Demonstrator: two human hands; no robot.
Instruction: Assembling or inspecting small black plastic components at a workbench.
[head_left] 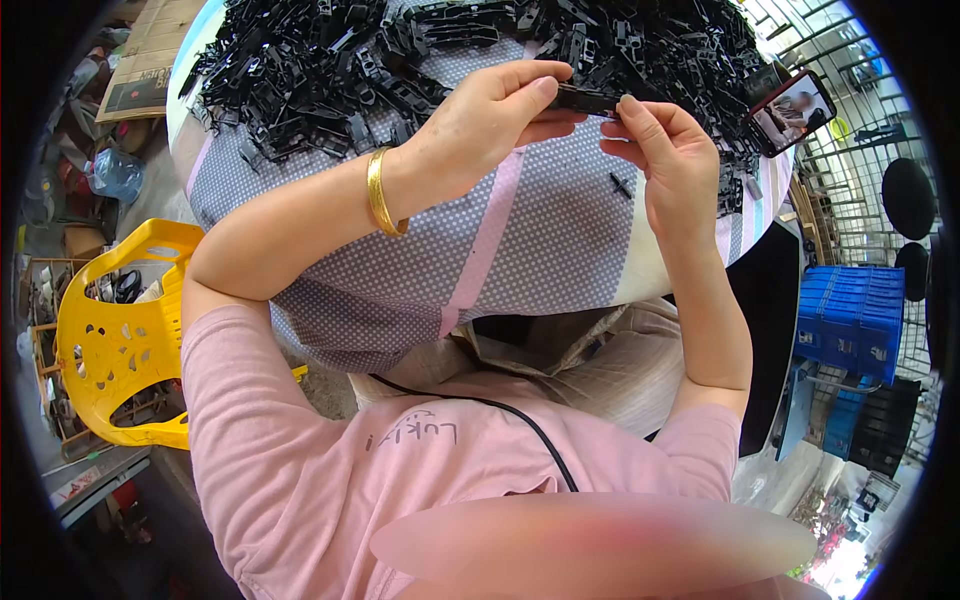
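Between my two hands is a slim black plastic part (590,101), held level above the near side of the pile. My left hand (490,120), with a gold bangle (377,192) at its wrist, pinches the part's left end between thumb and fingers. The thumb and fingertips of my right hand (665,150) close on the other end. My fingers cover both ends, so its exact kind cannot be made out. Many similar black plastic pieces (300,90) are heaped across the table behind my hands. A small loose black piece (621,185) lies on the cloth below the held part.
A dotted grey cloth (400,270) with pink stripes covers the round table. At the right edge a phone (790,112) leans upright. A yellow plastic chair (120,335) stands at left, near a clear water jug (117,175). Blue crates (850,315) are stacked at right.
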